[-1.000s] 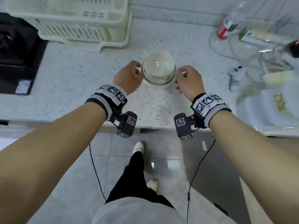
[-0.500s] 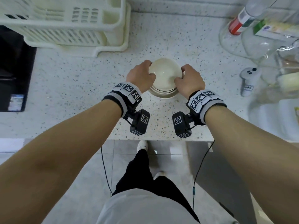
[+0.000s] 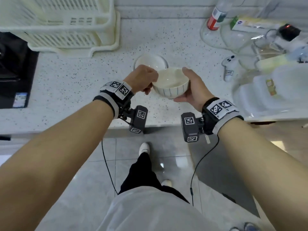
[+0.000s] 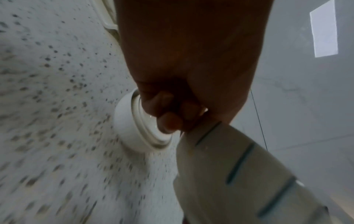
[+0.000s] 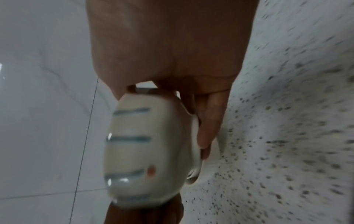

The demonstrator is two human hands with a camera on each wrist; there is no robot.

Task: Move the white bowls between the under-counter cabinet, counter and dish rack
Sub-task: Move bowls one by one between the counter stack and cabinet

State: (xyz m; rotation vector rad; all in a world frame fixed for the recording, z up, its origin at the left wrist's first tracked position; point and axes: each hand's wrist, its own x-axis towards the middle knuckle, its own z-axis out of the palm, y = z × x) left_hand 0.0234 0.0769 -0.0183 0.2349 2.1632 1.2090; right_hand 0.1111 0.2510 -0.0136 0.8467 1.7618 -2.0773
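Note:
A white bowl with blue stripes [image 3: 171, 90] hangs above the speckled counter [image 3: 75, 84], tilted a little toward me. My right hand [image 3: 191, 87] cups its right side and base, thumb on the rim. My left hand [image 3: 143, 79] pinches its left rim with curled fingers. Behind them another white bowl [image 3: 150, 61] stands on the counter, and whether it is one bowl or a stack I cannot tell. The left wrist view shows that bowl [image 4: 130, 125] beyond my curled fingers [image 4: 168, 119] and the striped bowl [image 4: 239, 174]. In the right wrist view, fingers [image 5: 208, 121] lie under the striped bowl [image 5: 143, 144].
A cream dish rack [image 3: 66, 30] stands at the back left, beside a black stove [image 3: 13, 72]. Bottles and glassware [image 3: 216, 15], a white controller [image 3: 229, 67] and white plastic containers [image 3: 266, 94] crowd the right. The counter's front edge [image 3: 158, 126] lies just under my wrists.
Both hands closed on the top bowl of the stack and lifted it up and toward me. The lower bowl stayed on the counter.

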